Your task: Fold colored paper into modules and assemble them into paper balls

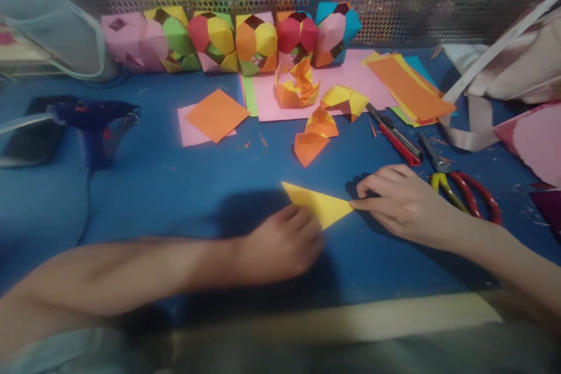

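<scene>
A yellow paper folded into a triangle (319, 203) lies flat on the blue table (175, 187). My left hand (280, 242) presses its near left part with bent fingers. My right hand (401, 201) pinches the triangle's right tip with fingertips against the table. Just beyond the triangle lie folded orange and yellow paper pieces (322, 123).
A row of several multicoloured paper balls (232, 41) lines the back by a perforated metal wall. Pink sheet (350, 79), orange sheets (409, 90), an orange square (217, 114), a red utility knife (394, 135), red-handled scissors (460, 184), a blue glue gun (94, 120), a bag (517, 64).
</scene>
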Demonstrator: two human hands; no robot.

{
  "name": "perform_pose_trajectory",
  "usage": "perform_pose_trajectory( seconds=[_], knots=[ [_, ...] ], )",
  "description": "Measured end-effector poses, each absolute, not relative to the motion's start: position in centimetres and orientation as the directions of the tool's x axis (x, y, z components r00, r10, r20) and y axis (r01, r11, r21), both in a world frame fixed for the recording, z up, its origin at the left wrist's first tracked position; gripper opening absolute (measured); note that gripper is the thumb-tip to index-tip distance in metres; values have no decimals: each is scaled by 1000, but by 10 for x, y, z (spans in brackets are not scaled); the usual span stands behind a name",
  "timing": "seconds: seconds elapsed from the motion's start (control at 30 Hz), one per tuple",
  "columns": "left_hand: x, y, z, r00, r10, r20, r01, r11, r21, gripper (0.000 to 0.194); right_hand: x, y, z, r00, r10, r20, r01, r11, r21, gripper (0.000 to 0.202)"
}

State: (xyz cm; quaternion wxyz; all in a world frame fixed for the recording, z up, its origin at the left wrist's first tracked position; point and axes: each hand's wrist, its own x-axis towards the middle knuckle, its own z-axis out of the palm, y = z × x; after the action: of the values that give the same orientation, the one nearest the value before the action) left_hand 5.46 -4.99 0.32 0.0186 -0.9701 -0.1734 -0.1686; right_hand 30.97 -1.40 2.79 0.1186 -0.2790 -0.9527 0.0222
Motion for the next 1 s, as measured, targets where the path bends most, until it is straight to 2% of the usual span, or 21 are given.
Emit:
perform_pose_trajectory(
  seconds=[0.1, 0.23, 0.33, 0.43, 0.5, 0.57, 0.63, 0.73, 0.87, 1.0],
  knots=[
    [55, -45, -1, 844, 383, 376, 396, -917, 45, 16, 302, -14, 30, -783, 568, 254, 553, 822, -134, 28],
    [58, -37, -6, 828, 387, 405, 391, -917, 79, 16, 280, -16, 32, -757, 599, 260, 542, 799, -262, 19],
    [60, -30, -5, 823, 433, 369, 421, -900, 116, 23, 269, -17, 27, -780, 602, 170, 533, 781, -325, 30],
    [59, -24, -2, 780, 522, 346, 502, -851, 152, 22, 265, -19, 17, -776, 611, 156, 542, 772, -331, 47],
    [59, -24, -3, 785, 502, 362, 501, -859, 106, 15, 266, -21, 9, -773, 615, 158, 545, 770, -331, 62],
    [59, -25, -5, 808, 436, 395, 473, -881, 4, 13, 267, -25, 3, -788, 603, 124, 545, 777, -314, 74],
    [58, -28, -8, 824, 388, 412, 459, -884, -85, 19, 268, -28, 0, -803, 590, 80, 551, 788, -275, 79],
    [55, -31, -10, 833, 389, 394, 479, -864, -158, 25, 271, -32, 0, -808, 588, 45, 565, 794, -223, 84],
    [48, -33, -10, 853, 376, 362, 482, -832, -273, 23, 276, -33, 3, -815, 576, 68, 559, 812, -168, 83],
    [44, -28, -11, 849, 386, 362, 495, -820, -286, 17, 278, -34, 3, -804, 559, 204, 555, 828, -81, 68]
  ],
)
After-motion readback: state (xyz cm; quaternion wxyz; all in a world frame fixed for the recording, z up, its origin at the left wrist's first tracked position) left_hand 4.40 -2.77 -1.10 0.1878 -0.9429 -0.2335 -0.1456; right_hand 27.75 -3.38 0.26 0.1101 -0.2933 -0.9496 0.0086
